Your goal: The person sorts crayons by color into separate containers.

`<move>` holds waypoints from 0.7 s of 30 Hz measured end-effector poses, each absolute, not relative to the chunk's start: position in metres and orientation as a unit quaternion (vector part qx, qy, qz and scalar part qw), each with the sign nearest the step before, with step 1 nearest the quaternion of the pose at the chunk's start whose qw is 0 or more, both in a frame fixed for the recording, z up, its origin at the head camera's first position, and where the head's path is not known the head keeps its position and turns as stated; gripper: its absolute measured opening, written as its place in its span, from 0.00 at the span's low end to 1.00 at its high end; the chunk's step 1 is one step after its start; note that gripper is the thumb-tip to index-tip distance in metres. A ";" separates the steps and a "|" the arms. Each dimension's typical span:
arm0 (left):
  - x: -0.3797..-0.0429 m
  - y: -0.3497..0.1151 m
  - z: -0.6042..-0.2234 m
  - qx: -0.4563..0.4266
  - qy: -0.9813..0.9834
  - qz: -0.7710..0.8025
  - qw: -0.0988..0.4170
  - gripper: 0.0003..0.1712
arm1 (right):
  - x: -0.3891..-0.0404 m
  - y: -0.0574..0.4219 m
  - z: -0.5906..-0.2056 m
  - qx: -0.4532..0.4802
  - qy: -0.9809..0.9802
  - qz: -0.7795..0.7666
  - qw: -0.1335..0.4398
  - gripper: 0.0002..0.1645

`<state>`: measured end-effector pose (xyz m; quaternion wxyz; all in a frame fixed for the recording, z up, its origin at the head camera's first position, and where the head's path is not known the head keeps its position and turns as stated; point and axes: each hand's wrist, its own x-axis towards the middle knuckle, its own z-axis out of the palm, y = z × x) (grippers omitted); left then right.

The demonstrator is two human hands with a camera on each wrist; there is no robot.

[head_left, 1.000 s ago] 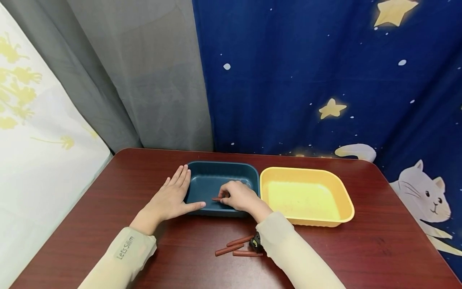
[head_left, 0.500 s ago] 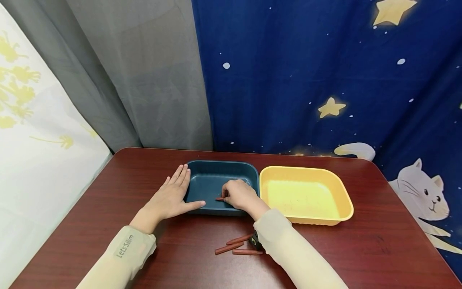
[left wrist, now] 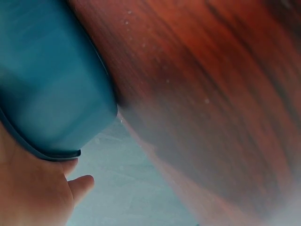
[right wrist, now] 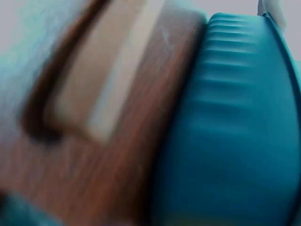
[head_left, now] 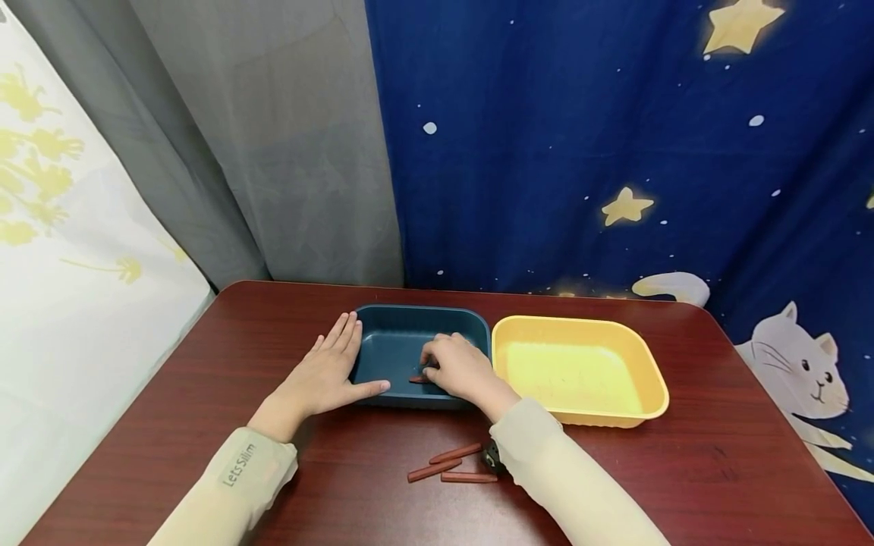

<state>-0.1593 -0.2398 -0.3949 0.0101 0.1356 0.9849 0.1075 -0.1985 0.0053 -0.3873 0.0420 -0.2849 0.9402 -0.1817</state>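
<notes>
Fingers spread and straight, my left hand [head_left: 324,375] rests against the left side of the dark blue tray [head_left: 396,309], its thumb along the front rim. The left wrist view shows this hand [left wrist: 35,197] at the tray's rim. My right hand [head_left: 460,368] is low inside the tray, fingers loosely bent, with a small gap between thumb and forefinger. A short reddish-brown stick [head_left: 416,379] lies on the tray floor under the thumb, its right end hidden by the hand. On the table in front lie three similar sticks [head_left: 435,470], close to my right wrist.
A yellow tray [head_left: 580,319] stands against the blue tray's right side on the dark red table [head_left: 737,425]. A black wrist camera [head_left: 493,458] sits under the right cuff. Blurred sticks [right wrist: 101,70] fill part of the right wrist view. Curtains [head_left: 519,152] hang behind the table.
My right hand has drawn slightly right, then up, and its thumb and forefinger have parted from the stick, which stays on the tray floor. The left hand holds its place.
</notes>
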 end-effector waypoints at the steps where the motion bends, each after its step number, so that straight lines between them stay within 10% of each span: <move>1: -0.159 -0.240 -0.395 0.135 0.985 0.107 0.010 0.70 | -0.198 0.007 -0.385 -0.285 0.939 -0.186 0.038 0.07; 21: -0.160 -0.240 -0.397 0.141 0.984 0.110 0.006 0.70 | -0.160 0.058 -0.358 -0.268 0.910 -0.315 -0.010 0.04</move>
